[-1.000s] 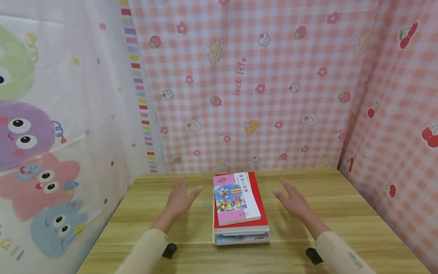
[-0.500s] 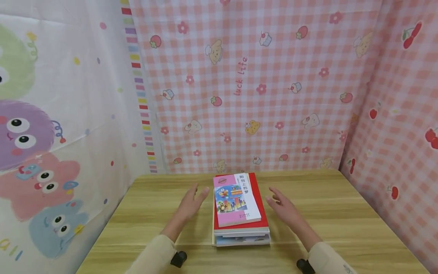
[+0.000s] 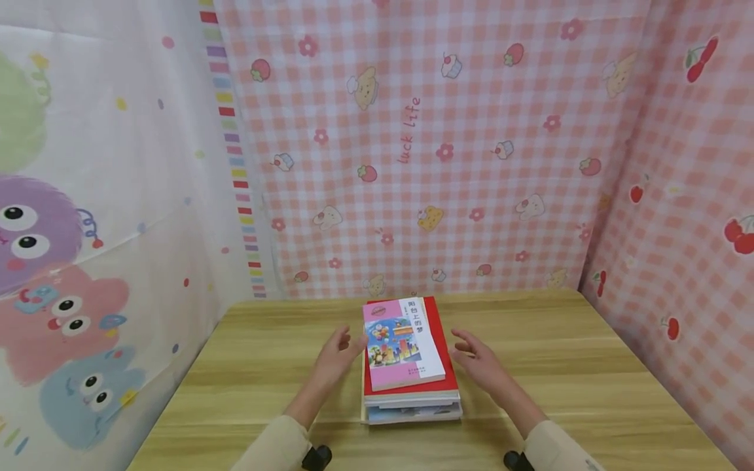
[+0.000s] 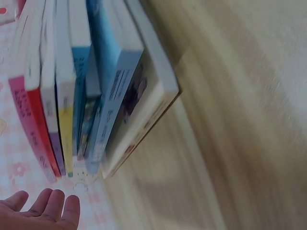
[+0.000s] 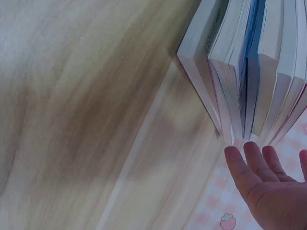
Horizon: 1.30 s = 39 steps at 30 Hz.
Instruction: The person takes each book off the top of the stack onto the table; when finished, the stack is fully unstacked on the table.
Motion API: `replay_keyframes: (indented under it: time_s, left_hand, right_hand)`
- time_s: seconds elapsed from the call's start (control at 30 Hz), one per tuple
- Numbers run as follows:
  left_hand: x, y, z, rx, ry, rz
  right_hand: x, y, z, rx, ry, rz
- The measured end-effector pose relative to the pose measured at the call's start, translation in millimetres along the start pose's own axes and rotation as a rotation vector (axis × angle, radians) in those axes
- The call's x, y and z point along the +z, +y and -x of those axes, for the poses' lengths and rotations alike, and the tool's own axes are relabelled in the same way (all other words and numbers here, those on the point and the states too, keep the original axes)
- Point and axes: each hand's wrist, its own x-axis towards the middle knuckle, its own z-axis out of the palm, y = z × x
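Observation:
A stack of books [image 3: 412, 396] lies on the table, with a pink and white book [image 3: 432, 363] on top. Beneath that one shows a red book [image 3: 440, 337], turned slightly differently. Left of the stack is my left hand [image 3: 337, 358], fingers loosely bent and thumb near the top book's edge. On the other side my right hand [image 3: 482, 366] has its fingers toward the stack, holding nothing. In the left wrist view several coloured spines [image 4: 64, 112] face the left hand [image 4: 45, 213]. The right wrist view shows page edges [image 5: 266, 96] close to the right hand [image 5: 271, 191]; contact is hard to tell.
The wood-grain table [image 3: 259, 366] reaches back to a pink checked curtain [image 3: 459, 183]. A white curtain with cartoon figures [image 3: 141, 216] hangs at the left, and a cherry-patterned cloth [image 3: 689, 196] at the right. Dark straps [image 3: 318, 458] sit at both wrists.
Both hands have moved inward toward the stack from either side, and their fingers are a little more bent. The books stay in place; the head view shifts slightly.

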Motion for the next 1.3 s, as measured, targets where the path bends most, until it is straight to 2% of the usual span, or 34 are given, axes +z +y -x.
replay_keyframes:
  time_s: [0.33, 0.77, 1.1, 1.3]
  left_hand:
    - [16.8, -6.4, 11.7, -0.046, -0.013, -0.030]
    - [26.6, -7.4, 23.8, 0.043, -0.038, -0.046]
    - [32.8, -14.5, 24.9, 0.026, -0.044, -0.070]
    - [35.8, -19.1, 24.7, 0.077, -0.043, -0.064]
  right_hand:
    - [8.1, 5.6, 2.5, 0.005, -0.014, 0.006]
    - [18.4, 11.4, 5.2, -0.010, -0.025, 0.014]
    - [21.3, 12.6, 8.4, 0.015, -0.033, -0.053]
    - [21.4, 14.1, 9.1, 0.025, -0.037, -0.058]
